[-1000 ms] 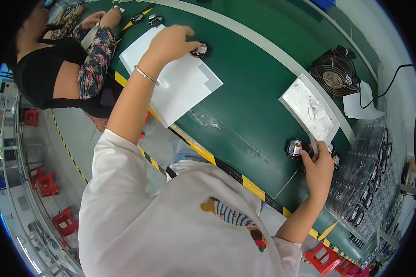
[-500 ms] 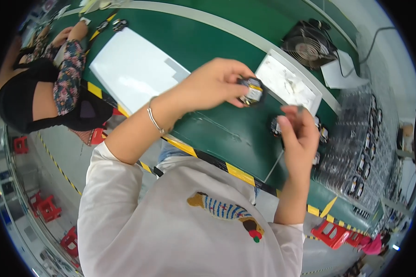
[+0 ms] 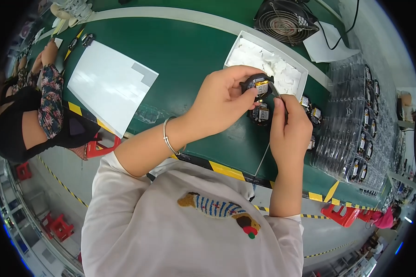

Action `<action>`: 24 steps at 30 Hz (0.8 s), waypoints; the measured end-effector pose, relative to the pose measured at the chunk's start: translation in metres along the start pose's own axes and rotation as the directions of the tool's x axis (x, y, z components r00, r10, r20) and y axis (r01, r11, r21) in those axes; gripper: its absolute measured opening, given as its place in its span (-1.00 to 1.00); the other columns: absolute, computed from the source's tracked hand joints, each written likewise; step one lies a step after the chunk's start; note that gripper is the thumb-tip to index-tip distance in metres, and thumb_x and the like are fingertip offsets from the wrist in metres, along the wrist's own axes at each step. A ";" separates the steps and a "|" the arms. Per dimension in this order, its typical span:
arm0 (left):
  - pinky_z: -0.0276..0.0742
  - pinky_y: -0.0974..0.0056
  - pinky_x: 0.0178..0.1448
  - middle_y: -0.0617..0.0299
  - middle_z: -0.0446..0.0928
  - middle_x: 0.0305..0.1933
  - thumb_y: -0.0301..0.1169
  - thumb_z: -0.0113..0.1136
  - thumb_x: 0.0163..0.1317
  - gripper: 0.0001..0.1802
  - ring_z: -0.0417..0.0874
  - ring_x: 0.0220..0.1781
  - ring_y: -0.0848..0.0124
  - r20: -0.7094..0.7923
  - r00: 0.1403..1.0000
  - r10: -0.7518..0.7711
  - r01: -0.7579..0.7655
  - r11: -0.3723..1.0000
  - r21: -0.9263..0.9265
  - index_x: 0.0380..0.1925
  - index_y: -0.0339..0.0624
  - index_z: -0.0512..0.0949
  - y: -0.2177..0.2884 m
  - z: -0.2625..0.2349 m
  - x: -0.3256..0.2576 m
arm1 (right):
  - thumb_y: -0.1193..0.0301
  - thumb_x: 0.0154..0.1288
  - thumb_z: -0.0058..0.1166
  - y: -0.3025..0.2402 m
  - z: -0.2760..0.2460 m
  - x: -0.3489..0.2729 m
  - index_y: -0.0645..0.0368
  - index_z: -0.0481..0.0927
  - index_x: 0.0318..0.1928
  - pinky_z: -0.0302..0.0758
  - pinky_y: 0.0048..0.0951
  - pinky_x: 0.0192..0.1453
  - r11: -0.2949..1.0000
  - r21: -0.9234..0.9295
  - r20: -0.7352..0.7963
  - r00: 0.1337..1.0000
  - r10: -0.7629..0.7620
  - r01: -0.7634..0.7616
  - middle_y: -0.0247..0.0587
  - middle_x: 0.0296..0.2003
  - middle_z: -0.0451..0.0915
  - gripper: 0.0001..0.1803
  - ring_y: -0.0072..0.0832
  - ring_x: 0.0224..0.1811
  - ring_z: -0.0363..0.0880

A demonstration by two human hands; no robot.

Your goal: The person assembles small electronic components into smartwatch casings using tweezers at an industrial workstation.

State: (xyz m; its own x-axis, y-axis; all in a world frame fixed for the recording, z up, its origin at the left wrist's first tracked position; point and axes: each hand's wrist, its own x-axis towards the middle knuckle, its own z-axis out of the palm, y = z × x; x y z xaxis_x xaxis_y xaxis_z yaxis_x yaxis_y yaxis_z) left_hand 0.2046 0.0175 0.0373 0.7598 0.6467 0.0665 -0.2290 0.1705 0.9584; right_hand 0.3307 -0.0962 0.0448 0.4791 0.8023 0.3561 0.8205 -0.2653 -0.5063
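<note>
Green bench (image 3: 185, 64) with a fan (image 3: 285, 19), factory floor (image 3: 64, 166) below.

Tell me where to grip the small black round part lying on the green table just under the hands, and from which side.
Take the black round part by its rounded outer rim, coming from above on the near side. It lies flat with its open face and small square insert up, so the rim is the only solid edge. The left hand and right hand crowd it from above.

Bright, even light; fisheye-bent edges.
</note>
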 end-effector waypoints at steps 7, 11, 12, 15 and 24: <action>0.60 0.51 -0.30 0.21 0.57 -0.16 -0.62 0.06 0.29 -0.69 0.61 -0.32 0.57 0.098 0.983 -0.157 0.139 0.976 0.169 0.05 -0.34 0.44 0.005 -0.005 -0.004 | 0.52 0.24 0.16 0.005 0.009 0.001 0.27 0.51 -0.25 0.07 -0.69 -0.52 0.637 0.692 0.329 0.934 0.141 -0.340 -0.54 -0.59 0.35 -0.88 -0.81 -0.58 0.15; 0.46 0.48 -0.44 0.20 0.56 -0.32 -0.54 0.10 0.28 -0.75 0.56 -0.46 0.57 0.208 0.936 -0.285 0.202 0.916 0.346 -0.04 -0.27 0.44 0.020 -0.011 -0.007 | 0.52 0.24 0.16 0.001 0.007 0.000 0.24 0.49 -0.31 0.06 -0.68 -0.51 0.422 0.784 0.431 0.889 0.156 -0.455 -0.56 -0.59 0.33 -0.90 -0.83 -0.55 0.13; 0.43 0.43 -0.46 0.19 0.55 -0.37 -0.51 0.12 0.27 -0.74 0.55 -0.51 0.53 0.247 0.901 -0.357 0.246 0.888 0.387 -0.04 -0.26 0.42 0.021 -0.012 -0.007 | 0.52 0.24 0.16 0.003 0.007 0.000 0.24 0.49 -0.31 0.06 -0.68 -0.51 0.421 0.781 0.437 0.885 0.160 -0.462 -0.56 -0.59 0.33 -0.90 -0.83 -0.55 0.13; 0.37 0.29 -0.50 0.11 0.51 -0.48 -0.48 0.14 0.24 -0.76 0.52 -0.59 0.33 0.294 0.948 -0.125 -0.076 0.806 0.587 -0.12 -0.27 0.39 0.007 -0.018 -0.009 | 0.53 0.24 0.15 0.011 0.006 0.002 0.21 0.44 -0.39 0.05 -0.66 -0.50 0.551 0.685 0.492 0.860 0.133 -0.477 -0.56 -0.60 0.29 -0.86 -0.81 -0.54 0.12; 0.29 0.20 -0.51 0.05 0.45 -0.58 -0.45 0.16 0.21 -0.82 0.48 -0.60 0.16 0.214 0.970 -0.115 -0.054 0.756 0.652 -0.30 -0.25 0.37 0.002 -0.008 -0.012 | 0.52 0.19 0.21 0.012 0.013 0.006 0.13 0.33 -0.54 0.05 -0.63 -0.49 0.488 0.613 0.617 0.762 0.197 -0.622 -0.60 -0.63 0.23 -0.70 -0.78 -0.54 0.09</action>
State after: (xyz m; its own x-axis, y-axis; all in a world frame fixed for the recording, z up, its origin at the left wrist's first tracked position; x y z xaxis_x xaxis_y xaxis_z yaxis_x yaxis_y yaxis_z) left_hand 0.1901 0.0162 0.0358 0.8936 0.4487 0.0132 0.1829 -0.3907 0.9021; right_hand 0.3396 -0.0877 0.0311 0.3347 0.8889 -0.3128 -0.0887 -0.3008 -0.9496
